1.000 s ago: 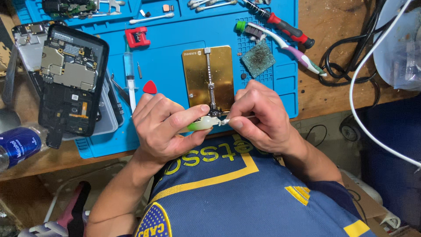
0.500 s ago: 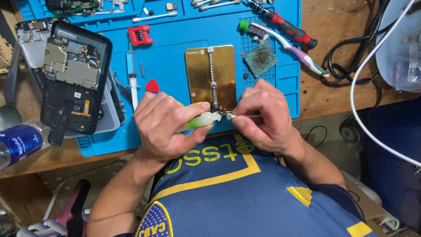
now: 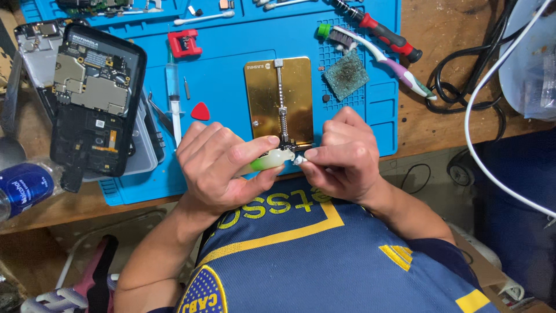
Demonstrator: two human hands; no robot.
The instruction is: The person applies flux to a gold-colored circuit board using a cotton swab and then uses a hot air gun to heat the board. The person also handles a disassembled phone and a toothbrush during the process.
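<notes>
My left hand (image 3: 223, 165) grips a small pale green and white tube (image 3: 272, 159), its tip pointing right. My right hand (image 3: 341, 153) pinches a tiny silvery piece (image 3: 299, 160) right at the tube's tip. Both hands hover over the near edge of the blue work mat (image 3: 231, 75), just below a gold metal board holder (image 3: 279, 98) with a spring rod down its middle. A small dark part sits clamped at the holder's lower end, partly hidden by my fingers.
An opened black phone (image 3: 92, 98) with exposed circuit board lies on the left. A red pick (image 3: 200, 111), syringe (image 3: 172, 93), red-handled screwdriver (image 3: 382, 32), toothbrush (image 3: 376, 55) and grey pad (image 3: 346, 74) lie on the mat. Black and white cables (image 3: 480, 87) run on the right. A blue bottle (image 3: 23, 188) lies left.
The hands stay together at the holder's lower end; the view has shifted slightly. The tube and the small piece remain held tip to tip.
</notes>
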